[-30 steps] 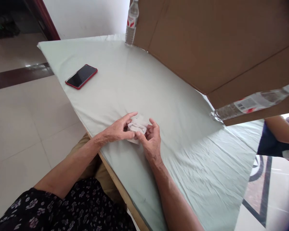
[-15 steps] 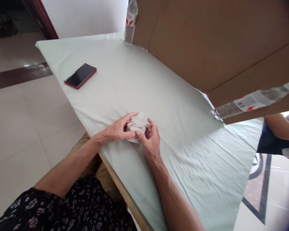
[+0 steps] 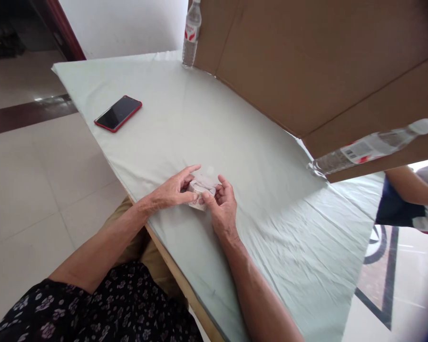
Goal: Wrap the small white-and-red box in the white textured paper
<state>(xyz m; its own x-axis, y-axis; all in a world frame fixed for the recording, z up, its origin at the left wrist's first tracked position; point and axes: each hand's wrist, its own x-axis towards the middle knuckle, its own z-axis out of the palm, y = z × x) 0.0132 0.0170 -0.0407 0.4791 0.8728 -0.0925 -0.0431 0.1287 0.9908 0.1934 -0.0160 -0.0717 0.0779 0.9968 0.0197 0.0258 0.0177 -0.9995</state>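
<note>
Both of my hands meet near the table's front edge over a small white folded piece (image 3: 201,185), perhaps cloth or tissue. My left hand (image 3: 171,191) pinches its left side with thumb and fingers, index finger stretched over the top. My right hand (image 3: 224,207) grips its right side with curled fingers. The piece rests low over the pale green cloth (image 3: 235,137) that covers the table. Most of the piece is hidden between my fingers.
A red-cased phone (image 3: 118,113) lies at the table's far left. A water bottle (image 3: 190,32) stands at the back by a large cardboard sheet (image 3: 306,61); a second bottle (image 3: 371,147) leans at its right end. Another person's arm (image 3: 410,187) shows at right.
My fingers have worked the white piece into a tighter fold; the loose flap that stuck up behind has flattened. The view shifted slightly; my hands stay in place.
</note>
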